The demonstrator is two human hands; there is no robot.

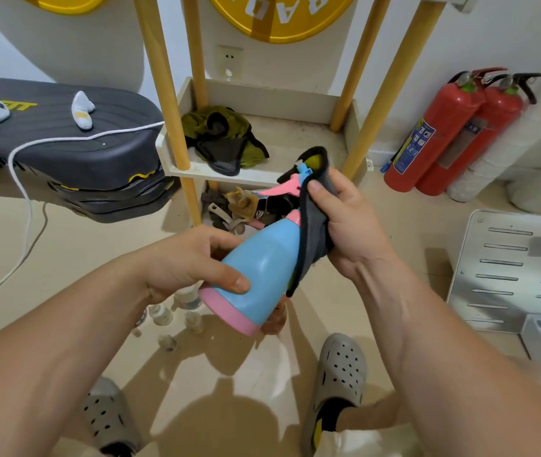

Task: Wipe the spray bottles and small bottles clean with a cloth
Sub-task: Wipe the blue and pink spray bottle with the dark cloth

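A smooth beige floor (pixel 64 245) meets a white wall (pixel 493 34). Beyond both hands stands a white tray shelf on round yellow wooden poles (pixel 295 100), with a crumpled olive and grey rag (pixel 219 133) in its upper tray. Far right of the right hand, two glossy red cylindrical fire extinguishers (pixel 440 133) lean at the wall, and a flat slotted metal panel (pixel 506 268) lies on the floor. Far left of the left hand is a dark grey ribbed padded bench (pixel 64 140), with a white cable (pixel 21 199) trailing off it. Below the arms are grey perforated foam clogs (pixel 338 367).

Between the hands, held off the floor, is a smooth light blue conical plastic spray bottle with a pink base band and pink trigger (pixel 262 258). Its long axis runs diagonally: the base points down, left and toward the person, the nozzle up, right and away.

The left hand (pixel 180 258) grips the wide lower body, thumb pressed on the blue plastic just above the pink band. The right hand (pixel 351 225) clutches a soft grey cloth with black edging (pixel 315 225), wrapped against the bottle's neck and trigger head.

Under the left hand, small translucent bottles (pixel 163 314) stand on the floor, partly hidden.
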